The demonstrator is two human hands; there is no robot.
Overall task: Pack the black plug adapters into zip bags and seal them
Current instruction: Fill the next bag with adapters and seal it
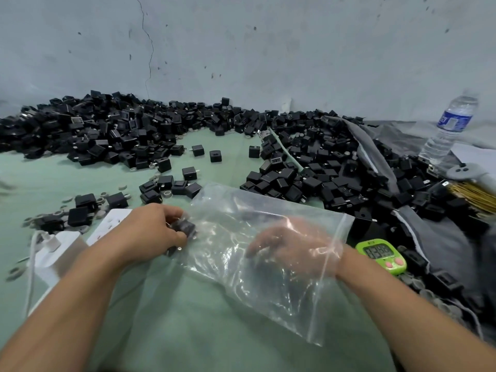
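Front and centre on the green worktop [40, 183], left hand [150, 229] clamps its fingers on black plug adapters [185, 228] at the zip bag [241, 291] end; right hand [292, 242] sits inside, fingers loosely spread, likely holding it open.

Soft, even, cool light with faint shadows. Glare streaks the clear bag [257, 253]. Wide-angle bending curves the edges; the bottle [448, 130] there looks smeared.
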